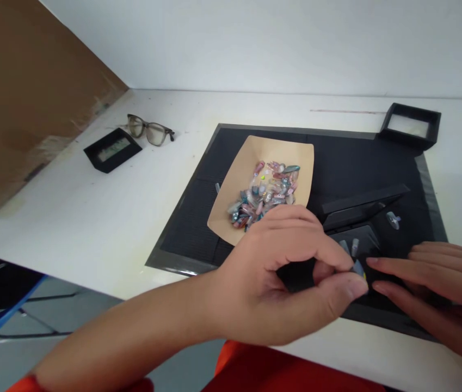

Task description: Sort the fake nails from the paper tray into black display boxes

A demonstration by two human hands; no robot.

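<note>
Taking the paper tray as the clock's centre, a black mat lies beneath it on a white table, with a pale wall rising at twelve. A brown board leans in at ten; nearer that way rest eyeglasses, just beside a small windowed box. Another black box overlaps the mat's edge at two. Grey floor shows at eight. Assorted nail tips fill the tray's lower part. At four, the left hand pinches one nail tip between thumb and forefinger before an opened black case; the right hand is close by, fingertips parted, contact unclear.
</note>
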